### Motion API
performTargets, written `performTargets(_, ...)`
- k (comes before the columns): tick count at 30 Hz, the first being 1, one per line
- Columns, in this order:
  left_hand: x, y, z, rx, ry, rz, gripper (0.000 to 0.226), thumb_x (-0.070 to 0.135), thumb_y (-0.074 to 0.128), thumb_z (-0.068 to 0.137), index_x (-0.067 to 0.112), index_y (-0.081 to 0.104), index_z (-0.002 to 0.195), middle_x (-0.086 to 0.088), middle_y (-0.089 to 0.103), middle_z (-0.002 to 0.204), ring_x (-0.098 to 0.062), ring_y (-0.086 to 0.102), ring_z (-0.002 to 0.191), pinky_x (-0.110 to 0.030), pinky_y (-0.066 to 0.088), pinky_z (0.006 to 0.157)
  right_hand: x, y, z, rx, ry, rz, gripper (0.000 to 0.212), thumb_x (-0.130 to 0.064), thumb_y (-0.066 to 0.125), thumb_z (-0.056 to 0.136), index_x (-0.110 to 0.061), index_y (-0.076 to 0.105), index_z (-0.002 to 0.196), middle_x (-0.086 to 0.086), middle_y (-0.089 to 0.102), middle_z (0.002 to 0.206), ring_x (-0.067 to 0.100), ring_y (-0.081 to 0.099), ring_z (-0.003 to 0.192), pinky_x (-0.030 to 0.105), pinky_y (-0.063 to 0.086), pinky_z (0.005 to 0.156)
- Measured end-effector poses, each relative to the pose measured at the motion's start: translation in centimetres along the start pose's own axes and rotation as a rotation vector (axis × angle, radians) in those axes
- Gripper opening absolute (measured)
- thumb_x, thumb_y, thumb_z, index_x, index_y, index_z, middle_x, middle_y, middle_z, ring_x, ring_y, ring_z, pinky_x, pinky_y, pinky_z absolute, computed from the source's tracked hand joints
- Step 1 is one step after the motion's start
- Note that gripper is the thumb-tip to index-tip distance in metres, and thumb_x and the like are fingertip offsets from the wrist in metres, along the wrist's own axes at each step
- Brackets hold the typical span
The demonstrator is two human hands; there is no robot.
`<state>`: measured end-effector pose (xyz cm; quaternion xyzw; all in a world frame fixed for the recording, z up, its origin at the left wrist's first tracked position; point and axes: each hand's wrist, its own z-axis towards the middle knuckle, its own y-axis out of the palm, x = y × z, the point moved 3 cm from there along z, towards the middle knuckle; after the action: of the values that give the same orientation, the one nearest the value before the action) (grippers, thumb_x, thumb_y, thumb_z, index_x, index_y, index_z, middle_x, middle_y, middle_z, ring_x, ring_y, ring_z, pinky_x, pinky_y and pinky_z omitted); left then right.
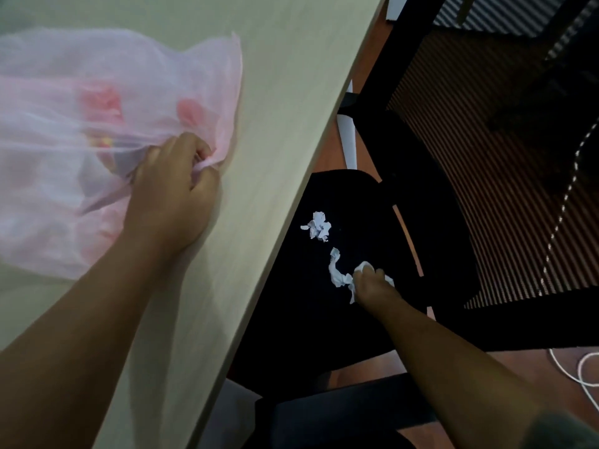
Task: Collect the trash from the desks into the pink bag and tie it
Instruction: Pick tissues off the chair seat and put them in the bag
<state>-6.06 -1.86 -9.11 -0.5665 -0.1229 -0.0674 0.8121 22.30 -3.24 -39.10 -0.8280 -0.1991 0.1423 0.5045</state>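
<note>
The pink bag (97, 131), thin and see-through, lies on the pale desk (285, 92) at the left, with blurred pink and coloured trash inside. My left hand (176, 189) is shut on the bag's bunched edge near the desk's rim. Below the desk, a black chair seat (291, 303) carries white crumpled paper. My right hand (369, 283) reaches down to the seat and is closed on a crumpled tissue (338, 275) that trails out to its left. A second crumpled paper ball (319, 225) lies loose on the seat, a little beyond my right hand.
The chair's black mesh backrest (486, 157) rises at the right. The desk edge runs diagonally from top right to bottom left. A white cable (583, 374) loops on the reddish-brown floor at the lower right. A white desk leg (348, 137) stands behind the seat.
</note>
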Motion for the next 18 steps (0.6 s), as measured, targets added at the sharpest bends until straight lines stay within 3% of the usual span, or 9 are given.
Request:
performTargets(2, 0.1, 0.1, 0.0, 0.004, 0.007, -0.008, 0.017, 0.014, 0.049, 0.085, 0.009, 0.056, 0.099, -0.018, 0.061, 0.097, -0.038, 0.052, 0.093, -0.046, 0.041, 0.081, 0.0, -0.8, -0.8, 0.032, 0.006, -0.102, 0.036, -0.030, 0.090, 0.030, -0.019, 0.067, 0.055, 0.002, 0.059, 0.059, 0.019, 0.052, 0.044, 0.015, 0.020, 0.033)
performTargets(3, 0.1, 0.0, -0.1, 0.008, 0.000, -0.011, 0.018, 0.014, 0.048, 0.084, 0.008, 0.056, 0.098, -0.018, 0.061, 0.096, -0.038, 0.052, 0.092, -0.046, 0.041, 0.081, -0.5, -2.7, -1.7, 0.013, -0.017, -0.199, 0.030, -0.025, 0.089, 0.039, -0.015, 0.070, 0.060, 0.008, 0.062, 0.069, 0.024, 0.054, 0.053, 0.019, 0.029, 0.036)
performTargets(5, 0.3, -0.4, -0.5, -0.002, -0.034, -0.010, 0.019, 0.015, 0.046, 0.084, 0.008, 0.057, 0.098, -0.020, 0.061, 0.094, -0.039, 0.053, 0.092, -0.047, 0.042, 0.080, -0.7, -6.7, -4.0, -0.069, -0.060, -0.335, 0.024, -0.010, 0.074, 0.071, -0.006, 0.069, 0.094, 0.026, 0.055, 0.106, 0.039, 0.056, 0.087, 0.036, 0.048, 0.061)
performTargets(7, 0.8, -1.3, -1.2, -0.034, -0.111, -0.058, 0.014, 0.015, 0.048, 0.084, 0.010, 0.056, 0.094, -0.016, 0.061, 0.090, -0.037, 0.054, 0.089, -0.046, 0.045, 0.078, 0.1, -11.5, -5.8, 0.127, -0.012, -0.182, 0.030, -0.010, 0.061, 0.086, -0.001, 0.057, 0.115, 0.027, 0.047, 0.119, 0.042, 0.052, 0.100, 0.039, 0.044, 0.071)
performTargets(9, 1.5, -3.1, -1.7, -0.074, -0.237, -0.176, 0.005, 0.017, 0.051, 0.086, 0.013, 0.054, 0.087, -0.007, 0.057, 0.081, -0.032, 0.054, 0.082, -0.041, 0.046, 0.071, 1.1, -16.7, -7.1, 0.263, 0.052, -0.075, 0.030, -0.015, 0.066, 0.086, 0.002, 0.059, 0.109, 0.027, 0.052, 0.110, 0.038, 0.053, 0.089, 0.036, 0.048, 0.063)
performTargets(11, 1.9, -6.0, -1.4, -0.086, -0.359, -0.281, 0.006, 0.020, 0.052, 0.088, 0.015, 0.054, 0.085, -0.001, 0.055, 0.074, -0.030, 0.054, 0.076, -0.038, 0.044, 0.067, 1.3, -21.8, -8.8, 0.359, -0.012, -0.118, 0.021, -0.013, 0.059, 0.088, 0.000, 0.062, 0.105, 0.025, 0.053, 0.110, 0.037, 0.050, 0.090, 0.031, 0.043, 0.059)
performTargets(13, 1.9, -9.6, -0.7, -0.074, -0.427, -0.313, 0.010, 0.026, 0.053, 0.091, 0.018, 0.055, 0.085, 0.002, 0.055, 0.073, -0.028, 0.053, 0.074, -0.036, 0.043, 0.066, 0.5, -26.7, -9.8, 0.438, -0.128, -0.295, 0.019, -0.005, 0.052, 0.085, 0.002, 0.066, 0.095, 0.031, 0.053, 0.105, 0.038, 0.048, 0.087, 0.038, 0.041, 0.061)
performTargets(15, 1.6, -12.9, 0.1, -0.058, -0.450, -0.345, 0.019, 0.035, 0.052, 0.095, 0.020, 0.055, 0.084, 0.004, 0.058, 0.074, -0.022, 0.054, 0.071, -0.033, 0.043, 0.063, -1.0, -31.5, -10.4, 0.503, -0.167, -0.452, 0.009, 0.002, 0.057, 0.078, -0.003, 0.064, 0.081, 0.027, 0.051, 0.094, 0.033, 0.046, 0.078, 0.039, 0.035, 0.059)
performTargets(18, 0.9, -16.7, 1.2, -0.036, -0.456, -0.389, 0.024, 0.035, 0.049, 0.099, 0.018, 0.055, 0.082, 0.005, 0.056, 0.068, -0.012, 0.050, 0.063, -0.027, 0.039, 0.059, -4.3, -37.7, -9.3, 0.654, -0.254, -0.222, 0.016, 0.004, 0.067, 0.075, -0.006, 0.056, 0.081, 0.016, 0.047, 0.089, 0.028, 0.043, 0.076, 0.032, 0.027, 0.055)
